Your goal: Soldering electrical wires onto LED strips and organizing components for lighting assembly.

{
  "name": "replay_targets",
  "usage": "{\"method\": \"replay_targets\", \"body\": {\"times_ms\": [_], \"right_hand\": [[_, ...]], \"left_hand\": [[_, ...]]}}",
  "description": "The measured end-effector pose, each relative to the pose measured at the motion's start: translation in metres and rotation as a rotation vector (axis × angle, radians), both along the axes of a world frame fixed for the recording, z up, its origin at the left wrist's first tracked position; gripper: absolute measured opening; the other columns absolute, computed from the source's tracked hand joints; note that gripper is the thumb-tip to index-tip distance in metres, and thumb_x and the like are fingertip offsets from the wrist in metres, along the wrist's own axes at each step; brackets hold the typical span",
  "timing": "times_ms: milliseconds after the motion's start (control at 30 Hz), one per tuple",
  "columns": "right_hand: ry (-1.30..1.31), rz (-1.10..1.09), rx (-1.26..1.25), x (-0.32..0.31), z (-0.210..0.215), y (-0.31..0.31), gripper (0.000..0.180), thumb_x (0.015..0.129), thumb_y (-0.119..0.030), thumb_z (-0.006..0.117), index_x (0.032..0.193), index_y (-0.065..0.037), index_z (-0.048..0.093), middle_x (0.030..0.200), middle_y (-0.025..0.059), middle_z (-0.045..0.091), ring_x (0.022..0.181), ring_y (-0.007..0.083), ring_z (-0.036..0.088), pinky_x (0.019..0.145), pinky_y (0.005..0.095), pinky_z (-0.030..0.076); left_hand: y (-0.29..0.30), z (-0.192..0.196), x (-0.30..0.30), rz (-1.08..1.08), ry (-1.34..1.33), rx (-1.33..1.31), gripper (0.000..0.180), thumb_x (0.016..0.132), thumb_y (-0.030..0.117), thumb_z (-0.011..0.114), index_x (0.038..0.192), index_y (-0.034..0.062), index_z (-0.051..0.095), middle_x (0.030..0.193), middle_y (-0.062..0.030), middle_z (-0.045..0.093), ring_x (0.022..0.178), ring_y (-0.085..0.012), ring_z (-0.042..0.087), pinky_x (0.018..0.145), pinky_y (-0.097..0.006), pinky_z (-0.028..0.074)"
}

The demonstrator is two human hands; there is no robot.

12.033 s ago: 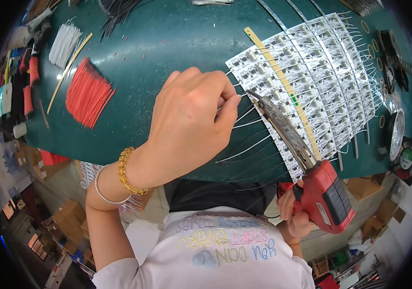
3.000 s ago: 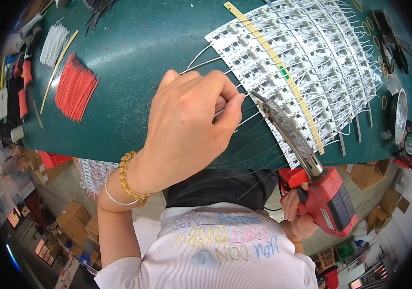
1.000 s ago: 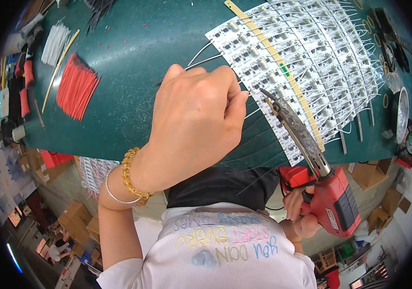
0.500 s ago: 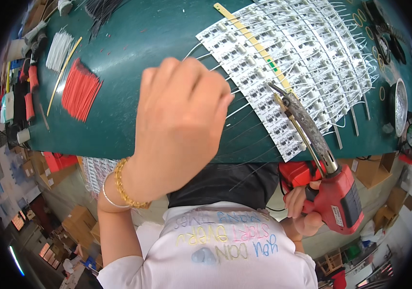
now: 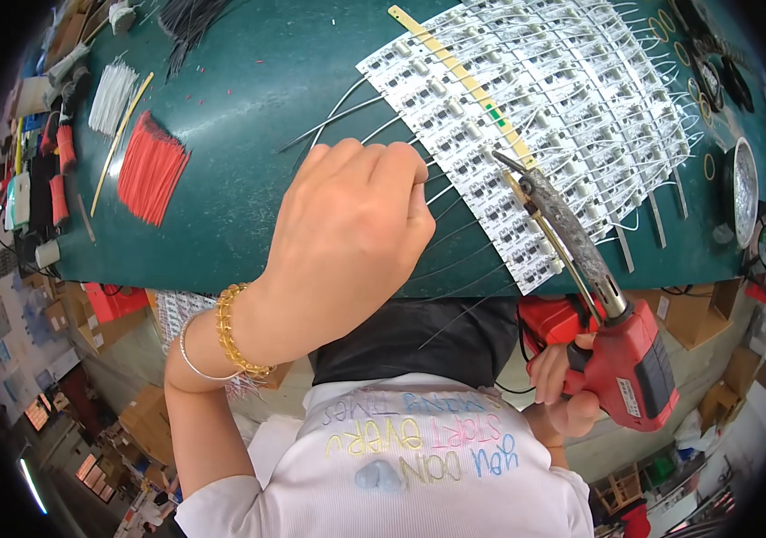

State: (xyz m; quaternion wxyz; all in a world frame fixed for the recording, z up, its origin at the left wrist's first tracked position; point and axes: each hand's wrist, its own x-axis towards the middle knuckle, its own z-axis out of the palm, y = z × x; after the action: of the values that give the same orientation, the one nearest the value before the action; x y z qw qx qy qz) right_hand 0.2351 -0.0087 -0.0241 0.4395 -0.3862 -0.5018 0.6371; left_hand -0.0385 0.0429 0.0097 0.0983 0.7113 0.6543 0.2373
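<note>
while the left hand (image 5: 347,233) curls its fingers (image 5: 401,170) closed over thin grey wires (image 5: 454,235) on the dark green tabletop (image 5: 248,108), its fingertips sit just beside the white panel of small circuit boards (image 5: 544,117). the right hand (image 5: 562,386) wraps its fingers tight around the red pistol-grip soldering gun (image 5: 625,359), whose long grey tip rests on the panel beside a yellow strip (image 5: 454,67). a bundle of red wire pieces (image 5: 150,166) and a smaller white bundle (image 5: 112,97) lie well apart on the left. brown cardboard boxes (image 5: 696,314) stand below the tabletop edge at right.
</note>
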Motion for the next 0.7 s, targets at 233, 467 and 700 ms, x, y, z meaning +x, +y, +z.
{"method": "replay_targets", "body": {"times_ms": [233,467,700], "right_hand": [[-0.133,-0.092,-0.229,-0.010,0.023,0.000,0.062,0.080,-0.060,0.068,0.081,-0.002,0.048,0.059,0.0004,0.046,0.051,0.0134,0.043,0.050,0.0280,0.033],[-0.124,-0.021,-0.027,0.001,0.001,-0.007,0.067,0.084,-0.059,0.063,0.105,0.002,0.045,0.056,-0.0005,0.046,0.047,0.0122,0.043,0.046,0.0269,0.034],[-0.199,0.004,0.070,0.016,-0.013,-0.015,0.077,0.088,-0.057,0.059,0.128,0.007,0.043,0.053,-0.0014,0.046,0.042,0.0109,0.043,0.043,0.0258,0.035]], "left_hand": [[0.000,-0.003,0.002,0.059,-0.134,-0.030,0.008,0.081,0.003,0.069,0.078,0.0042,0.062,0.066,-0.0044,0.058,0.061,-0.0192,0.052,0.063,-0.031,0.041],[-0.002,-0.007,0.003,0.071,-0.144,0.006,0.010,0.080,0.003,0.070,0.076,0.0051,0.061,0.066,-0.0031,0.057,0.060,-0.0179,0.051,0.062,-0.031,0.039],[-0.002,-0.011,0.002,0.073,-0.156,0.034,0.011,0.079,0.002,0.070,0.075,0.0059,0.060,0.065,-0.0016,0.057,0.059,-0.0167,0.050,0.062,-0.030,0.037]]}}
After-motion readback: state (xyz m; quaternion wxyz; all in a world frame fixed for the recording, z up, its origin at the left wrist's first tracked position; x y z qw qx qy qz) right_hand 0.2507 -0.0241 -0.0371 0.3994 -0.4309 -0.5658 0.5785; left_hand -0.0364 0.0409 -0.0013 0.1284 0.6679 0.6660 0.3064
